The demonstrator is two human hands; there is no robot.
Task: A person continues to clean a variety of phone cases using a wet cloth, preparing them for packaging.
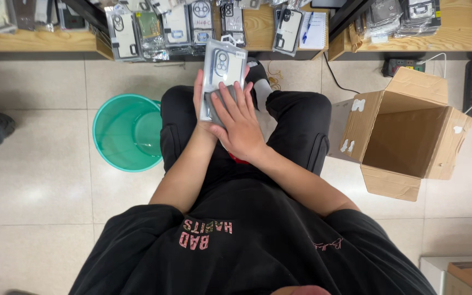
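both hands (240,124) – packaged phone case (222,74), green bucket (128,131)

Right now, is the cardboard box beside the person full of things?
No, the cardboard box lies open on its side and its inside looks bare.

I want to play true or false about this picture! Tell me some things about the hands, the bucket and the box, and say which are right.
1. The left hand holds a clear packet with a phone case in it. True.
2. The right hand is reaching into the cardboard box. False: it lies flat on the lower part of the packet, over the lap.
3. The green bucket stands on the floor at the person's left. True.
4. The cardboard box is taped shut. False: its flaps are open and it looks empty inside.
5. More packed phone cases lie on the wooden shelf ahead. True.
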